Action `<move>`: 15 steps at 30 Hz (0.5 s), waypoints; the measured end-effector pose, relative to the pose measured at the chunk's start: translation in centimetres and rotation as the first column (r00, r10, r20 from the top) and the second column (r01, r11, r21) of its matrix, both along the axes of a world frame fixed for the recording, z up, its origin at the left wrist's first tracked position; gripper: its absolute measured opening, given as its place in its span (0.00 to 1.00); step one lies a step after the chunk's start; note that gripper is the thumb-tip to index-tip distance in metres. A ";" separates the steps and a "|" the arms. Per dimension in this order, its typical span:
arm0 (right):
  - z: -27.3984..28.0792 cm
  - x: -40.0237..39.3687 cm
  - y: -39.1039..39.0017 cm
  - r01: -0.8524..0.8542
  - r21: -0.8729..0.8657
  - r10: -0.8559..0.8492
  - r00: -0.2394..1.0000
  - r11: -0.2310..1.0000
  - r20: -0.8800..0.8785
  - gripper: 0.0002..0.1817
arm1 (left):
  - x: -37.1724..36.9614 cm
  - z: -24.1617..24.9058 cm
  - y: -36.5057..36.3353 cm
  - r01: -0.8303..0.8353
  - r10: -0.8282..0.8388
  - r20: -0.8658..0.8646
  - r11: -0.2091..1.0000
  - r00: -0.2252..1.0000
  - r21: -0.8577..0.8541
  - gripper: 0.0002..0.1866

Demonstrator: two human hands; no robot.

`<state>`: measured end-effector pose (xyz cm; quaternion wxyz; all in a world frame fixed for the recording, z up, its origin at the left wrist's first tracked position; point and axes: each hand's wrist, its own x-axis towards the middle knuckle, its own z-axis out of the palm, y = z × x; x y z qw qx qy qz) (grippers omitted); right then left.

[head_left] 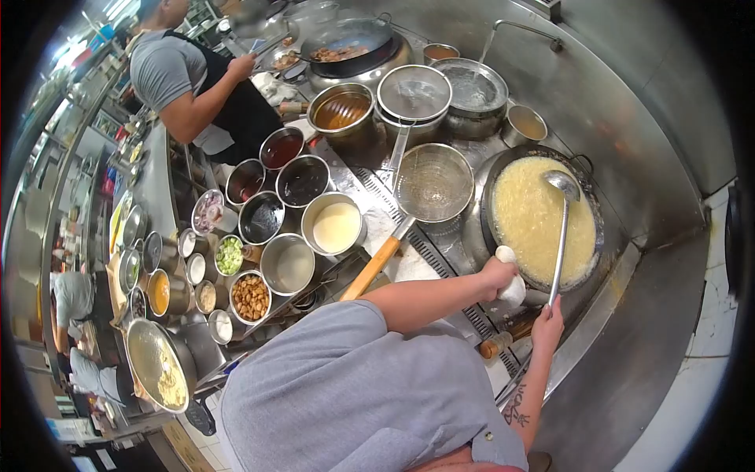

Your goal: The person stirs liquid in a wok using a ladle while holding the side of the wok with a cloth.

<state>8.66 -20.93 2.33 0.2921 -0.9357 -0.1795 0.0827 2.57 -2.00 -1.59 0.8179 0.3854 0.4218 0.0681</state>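
Note:
My left hand [501, 278] is closed around a folded white cloth [513, 294] at the near rim of a wok [599, 250]. Whether the cloth wraps a handle there is hidden. Pale yellow, bubbling food [535, 212] with liquid fills the wok. In my right hand [547, 324] is the long handle of a metal ladle [562, 183], its bowl resting in the food near the far right side. A fine-mesh strainer [434, 182] with a wooden handle lies to the left of the wok.
Left are metal pots of sauces, a pot of cream-coloured liquid [336, 228] and fried cubes [251, 297]. Another strainer [414, 93] sits on a pot at the back, beside a water-filled pot [472, 85] under a running tap [528, 31]. A co-worker [189, 79] stands at another wok [346, 47].

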 end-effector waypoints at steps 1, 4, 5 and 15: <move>0.4 -0.3 0.3 -0.007 -0.024 0.007 1.000 1.000 0.009 0.28 | -0.2 0.3 0.0 0.000 0.000 0.000 1.000 1.000 -0.014 0.15; 1.3 -0.7 1.0 -0.034 -0.047 0.036 0.999 0.998 0.034 0.28 | -0.3 0.4 0.1 0.013 -0.012 0.028 1.000 1.000 -0.018 0.18; 1.0 -0.9 0.7 -0.052 -0.024 0.053 0.998 0.998 0.033 0.29 | -0.3 0.4 0.1 0.012 -0.012 0.022 1.000 1.000 0.006 0.18; -0.3 -4.2 -1.6 -0.066 0.081 0.075 0.992 0.995 -0.104 0.30 | -0.7 0.5 0.5 0.100 -0.099 0.022 0.994 0.995 -0.038 0.18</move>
